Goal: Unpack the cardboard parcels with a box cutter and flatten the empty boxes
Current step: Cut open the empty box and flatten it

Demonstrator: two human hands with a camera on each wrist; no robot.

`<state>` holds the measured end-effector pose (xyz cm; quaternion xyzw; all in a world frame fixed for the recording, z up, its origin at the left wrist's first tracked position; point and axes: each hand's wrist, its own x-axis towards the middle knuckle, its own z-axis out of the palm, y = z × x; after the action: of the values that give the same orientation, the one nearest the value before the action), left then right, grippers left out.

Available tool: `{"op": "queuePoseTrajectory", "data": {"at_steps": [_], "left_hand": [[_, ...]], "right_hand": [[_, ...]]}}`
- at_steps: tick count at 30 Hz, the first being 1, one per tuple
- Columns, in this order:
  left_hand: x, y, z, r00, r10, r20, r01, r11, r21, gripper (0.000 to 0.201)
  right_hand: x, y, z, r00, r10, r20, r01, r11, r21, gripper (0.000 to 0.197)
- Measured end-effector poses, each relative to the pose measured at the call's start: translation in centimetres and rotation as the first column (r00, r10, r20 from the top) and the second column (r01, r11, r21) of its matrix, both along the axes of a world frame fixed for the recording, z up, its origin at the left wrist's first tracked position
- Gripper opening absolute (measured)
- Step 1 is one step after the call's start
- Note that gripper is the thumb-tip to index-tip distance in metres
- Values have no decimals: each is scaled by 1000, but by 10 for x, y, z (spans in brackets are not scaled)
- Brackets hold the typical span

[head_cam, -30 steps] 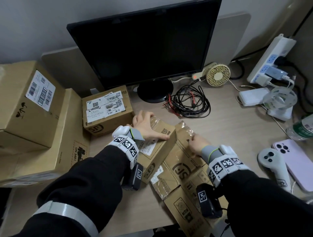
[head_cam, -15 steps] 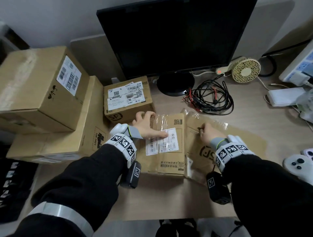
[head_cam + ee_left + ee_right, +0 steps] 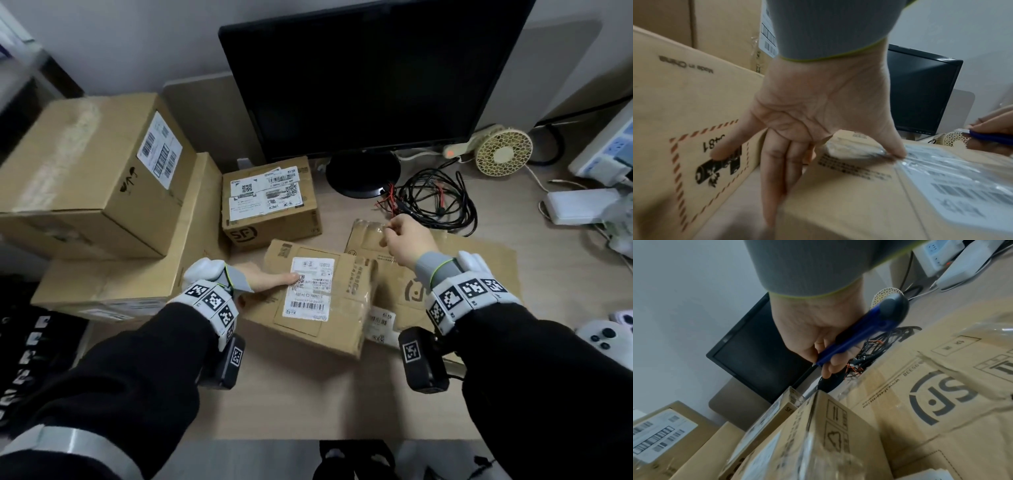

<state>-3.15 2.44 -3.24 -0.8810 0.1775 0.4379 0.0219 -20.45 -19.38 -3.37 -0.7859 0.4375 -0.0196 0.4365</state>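
Observation:
A small taped parcel (image 3: pixel 318 301) with a white label lies on the desk in front of me. My left hand (image 3: pixel 263 281) steadies its left end, thumb pressed on the label and straight fingers (image 3: pixel 777 170) down its side. My right hand (image 3: pixel 406 238) hovers over the far edge of a flattened SF box (image 3: pixel 479 267) to the parcel's right. In the right wrist view this hand (image 3: pixel 818 331) grips a blue box cutter (image 3: pixel 859 335), held off the cardboard; no blade shows. A second sealed SF parcel (image 3: pixel 270 205) stands just behind.
A large box (image 3: pixel 85 178) sits on a long flat box (image 3: pixel 137 284) at the left. A monitor (image 3: pixel 370 78) stands at the back, with a cable tangle (image 3: pixel 431 198) and small fan (image 3: pixel 503 150) beside its foot. A white controller (image 3: pixel 603 337) lies at the right edge.
The small parcel has been turned label-up and swung round under my left hand. My right hand has lifted off the flattened cardboard and moved toward its far edge.

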Motion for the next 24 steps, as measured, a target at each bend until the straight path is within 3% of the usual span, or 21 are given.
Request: {"op": "queuePoseTrajectory", "data": {"at_steps": [5, 10, 11, 14, 20, 24], "left_hand": [[-6, 3, -4, 997, -13, 72, 19, 996, -85, 104], [-15, 6, 0, 997, -73, -3, 70, 971, -229, 93], [-17, 9, 0, 995, -101, -8, 96, 961, -260, 88], [-23, 18, -6, 994, -104, -28, 90, 948, -306, 41], [-26, 24, -24, 998, -64, -23, 49, 905, -422, 27], [-26, 22, -23, 996, -55, -70, 20, 905, -424, 50]], "right_hand": [[3, 15, 11, 986, 153, 66, -151, 988, -32, 9], [17, 44, 22, 932, 363, -9, -362, 927, -101, 14], [21, 50, 22, 918, 396, -33, -397, 913, -91, 11], [33, 68, 21, 879, 471, -83, -476, 877, -63, 6], [62, 98, 21, 827, 543, -142, -561, 814, -153, 13], [76, 108, 18, 833, 529, -162, -552, 817, -168, 9]]}}
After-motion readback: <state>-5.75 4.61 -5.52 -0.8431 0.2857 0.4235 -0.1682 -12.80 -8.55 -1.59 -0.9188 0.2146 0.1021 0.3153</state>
